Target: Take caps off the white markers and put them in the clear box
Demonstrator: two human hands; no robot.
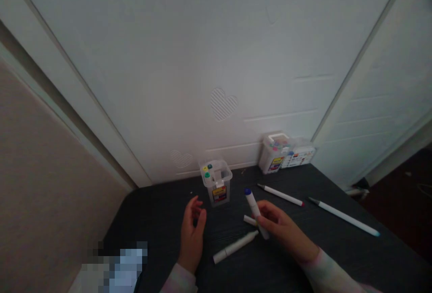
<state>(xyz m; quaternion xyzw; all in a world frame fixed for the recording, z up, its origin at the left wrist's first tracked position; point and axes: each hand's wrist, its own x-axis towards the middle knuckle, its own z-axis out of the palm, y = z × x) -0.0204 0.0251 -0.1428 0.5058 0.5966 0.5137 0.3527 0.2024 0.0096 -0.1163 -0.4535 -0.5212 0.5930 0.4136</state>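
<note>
My right hand (286, 230) grips a white marker with a dark blue end (252, 205), tilted with the blue end up. Fingers loosely bent and thumb apart, my left hand (193, 234) is empty, just in front of a clear plastic marker box (221, 197). That box stands open, with a few markers showing green and yellow ends at its left side. Below the held marker, an uncapped white marker (234, 248) lies on the dark table (162, 221). A short white cap (249, 220) rests behind it, partly hidden by the held marker.
Against the white wall panel (168, 81) stands a second marker box (270, 155), fuller, with its clear lid (299, 154) swung out to the right. Two long white pens lie at the right, one with a red end (283, 195), one with a blue end (346, 218).
</note>
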